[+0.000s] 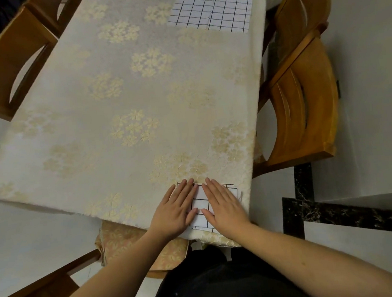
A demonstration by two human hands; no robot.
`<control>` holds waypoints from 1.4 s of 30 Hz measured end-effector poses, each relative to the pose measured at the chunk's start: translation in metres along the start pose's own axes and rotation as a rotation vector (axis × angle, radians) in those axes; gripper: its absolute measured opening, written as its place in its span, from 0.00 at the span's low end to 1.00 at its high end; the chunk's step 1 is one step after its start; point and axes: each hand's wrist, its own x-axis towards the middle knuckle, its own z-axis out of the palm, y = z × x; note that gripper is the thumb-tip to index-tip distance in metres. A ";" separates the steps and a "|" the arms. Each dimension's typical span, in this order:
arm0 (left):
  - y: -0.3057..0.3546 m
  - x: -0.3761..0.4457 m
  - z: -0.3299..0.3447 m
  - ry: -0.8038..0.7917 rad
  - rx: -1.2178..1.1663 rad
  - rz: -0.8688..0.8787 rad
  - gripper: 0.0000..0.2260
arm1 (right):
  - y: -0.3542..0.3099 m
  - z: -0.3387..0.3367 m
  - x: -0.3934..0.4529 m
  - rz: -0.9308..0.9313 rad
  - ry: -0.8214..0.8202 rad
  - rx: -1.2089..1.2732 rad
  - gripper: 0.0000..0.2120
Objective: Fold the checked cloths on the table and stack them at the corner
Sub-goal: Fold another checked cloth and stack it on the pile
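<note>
A small folded checked cloth, white with black grid lines, lies at the near right corner of the table. My left hand and my right hand both rest flat on it, palms down, fingers stretched out side by side, covering most of it. A second checked cloth lies spread flat at the far right end of the table, partly cut off by the top of the view.
The table wears a cream tablecloth with gold flower patterns. Wooden chairs stand at the right, the far left and the near left. A cushioned seat sits under the near edge.
</note>
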 end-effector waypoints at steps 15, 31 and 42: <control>0.001 0.002 0.005 -0.128 -0.025 -0.054 0.31 | 0.012 0.012 -0.001 0.033 -0.053 -0.059 0.33; 0.012 0.021 -0.037 -0.300 -0.049 -0.159 0.30 | 0.009 -0.040 0.005 0.018 -0.255 0.007 0.33; 0.060 -0.024 -0.113 -0.220 -0.026 -0.273 0.23 | -0.004 -0.108 -0.046 0.065 -0.270 -0.096 0.27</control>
